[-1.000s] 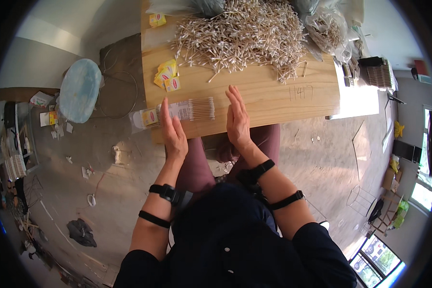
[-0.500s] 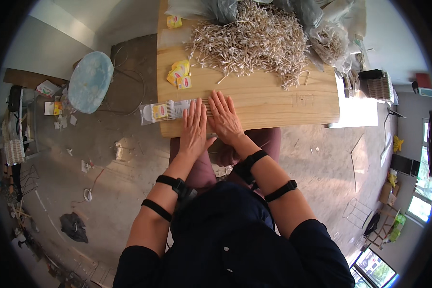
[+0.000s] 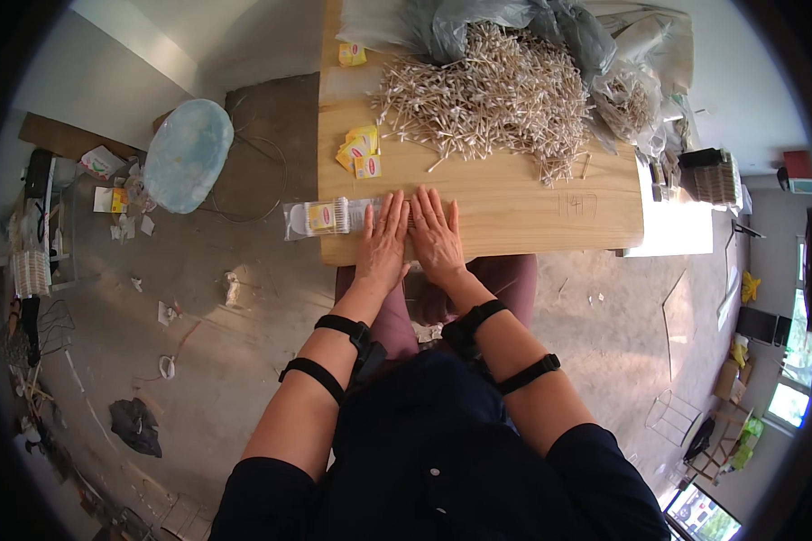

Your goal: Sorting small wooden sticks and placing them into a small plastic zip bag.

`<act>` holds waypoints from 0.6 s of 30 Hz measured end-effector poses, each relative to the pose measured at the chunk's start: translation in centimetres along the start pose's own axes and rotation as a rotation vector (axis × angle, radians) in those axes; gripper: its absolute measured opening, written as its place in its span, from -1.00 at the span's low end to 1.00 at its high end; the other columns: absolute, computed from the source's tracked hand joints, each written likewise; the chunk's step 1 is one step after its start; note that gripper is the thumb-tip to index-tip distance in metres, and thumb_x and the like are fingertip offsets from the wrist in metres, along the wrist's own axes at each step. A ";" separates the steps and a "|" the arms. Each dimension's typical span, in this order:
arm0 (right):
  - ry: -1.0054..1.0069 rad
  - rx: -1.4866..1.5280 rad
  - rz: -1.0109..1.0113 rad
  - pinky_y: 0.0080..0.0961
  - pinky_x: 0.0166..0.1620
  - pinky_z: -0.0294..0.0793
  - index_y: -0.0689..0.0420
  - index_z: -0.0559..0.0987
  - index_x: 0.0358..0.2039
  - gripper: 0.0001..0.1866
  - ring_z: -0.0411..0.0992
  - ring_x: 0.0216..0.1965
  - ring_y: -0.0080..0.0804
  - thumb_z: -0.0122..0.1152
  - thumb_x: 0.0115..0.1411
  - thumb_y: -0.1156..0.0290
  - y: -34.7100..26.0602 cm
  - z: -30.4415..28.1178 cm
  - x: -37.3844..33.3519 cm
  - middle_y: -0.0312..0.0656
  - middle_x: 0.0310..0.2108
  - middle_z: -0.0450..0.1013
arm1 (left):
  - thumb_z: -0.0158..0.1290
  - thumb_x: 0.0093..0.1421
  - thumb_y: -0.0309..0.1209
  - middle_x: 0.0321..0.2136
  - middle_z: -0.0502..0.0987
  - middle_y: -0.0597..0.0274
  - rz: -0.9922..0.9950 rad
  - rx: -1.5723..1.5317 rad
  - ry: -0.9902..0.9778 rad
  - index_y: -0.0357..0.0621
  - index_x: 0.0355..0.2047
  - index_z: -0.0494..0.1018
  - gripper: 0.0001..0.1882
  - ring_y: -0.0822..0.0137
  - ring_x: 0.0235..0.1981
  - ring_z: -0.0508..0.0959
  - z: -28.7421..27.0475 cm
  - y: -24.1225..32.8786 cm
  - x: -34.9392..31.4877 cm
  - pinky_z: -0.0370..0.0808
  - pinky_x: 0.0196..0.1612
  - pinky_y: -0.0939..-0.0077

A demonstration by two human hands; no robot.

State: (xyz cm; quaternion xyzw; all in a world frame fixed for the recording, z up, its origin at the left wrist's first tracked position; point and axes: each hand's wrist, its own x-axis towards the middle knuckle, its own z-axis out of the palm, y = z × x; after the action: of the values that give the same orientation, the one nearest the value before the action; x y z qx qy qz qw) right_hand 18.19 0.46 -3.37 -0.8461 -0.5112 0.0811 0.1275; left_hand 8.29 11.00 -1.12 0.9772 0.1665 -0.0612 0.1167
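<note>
A clear plastic bag lies flat along the table's near edge, its left end jutting past the corner. In it show white-tipped cotton swabs and a yellow card. My left hand lies flat over the bag's right end, fingers stretched out and pointing away from me. Beside it my right hand rests palm down with straight fingers. The index fingers almost meet; what lies beneath the palms is hidden. Farther back spreads a big heap of loose cotton swabs.
Several yellow cards lie on the wooden table left of the heap, another card farther back. Grey plastic and a swab-filled bag border the heap. A pale blue stool stands to the left.
The view has shifted, so the table sits slightly right and lower. My right hand has drawn back a little and turned straighter, level with my left hand; sticks seen between the hands earlier are now covered.
</note>
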 end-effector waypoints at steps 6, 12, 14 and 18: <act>-0.015 -0.039 0.014 0.01 0.43 -0.41 0.18 0.09 0.39 -0.31 -0.26 0.49 -0.20 -0.06 0.27 0.33 -0.6 0.0 0.0 -0.10 0.47 -0.16 | 0.39 -0.16 -0.25 0.45 -0.26 0.04 0.010 -0.025 -0.015 -0.27 0.40 -0.18 0.25 0.12 0.47 -0.23 -0.1 -0.2 -0.3 -0.26 0.47 0.07; 0.056 0.042 0.032 0.01 0.43 -0.39 0.19 0.11 0.37 -0.37 -0.24 0.49 -0.20 -0.09 0.31 0.33 -0.1 0.7 0.2 -0.11 0.47 -0.14 | 0.34 -0.04 -0.16 0.42 -0.18 -0.13 0.039 -0.210 0.134 -0.34 0.38 -0.15 0.17 -0.08 0.45 -0.20 -1.1 -3.5 -3.1 -0.24 0.41 -0.19; 0.048 0.028 0.037 0.01 0.43 -0.38 0.19 0.11 0.37 -0.38 -0.23 0.48 -0.20 -0.10 0.32 0.33 -0.5 0.6 0.2 -0.11 0.46 -0.14 | 0.31 0.01 -0.15 0.42 -0.17 -0.16 0.000 -0.244 0.222 -0.36 0.38 -0.15 0.13 -0.11 0.45 -0.19 -1.3 -5.9 -4.5 -0.23 0.39 -0.24; 0.022 0.034 0.035 -0.04 0.44 -0.43 0.19 0.05 0.39 -0.35 -0.25 0.49 -0.22 -0.09 0.33 0.34 -0.4 0.3 0.4 -0.13 0.47 -0.17 | 0.19 0.16 -0.14 0.42 -0.19 -0.18 -0.089 -0.200 0.275 -0.35 0.39 -0.18 0.02 -0.13 0.44 -0.20 -1.3 -8.6 -5.6 -0.23 0.38 -0.25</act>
State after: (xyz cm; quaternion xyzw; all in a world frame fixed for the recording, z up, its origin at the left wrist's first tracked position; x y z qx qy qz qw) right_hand 17.97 1.06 -3.49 -0.8535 -0.4933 0.0828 0.1463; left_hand 0.22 17.51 -0.73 0.9515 0.2295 0.0847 0.1865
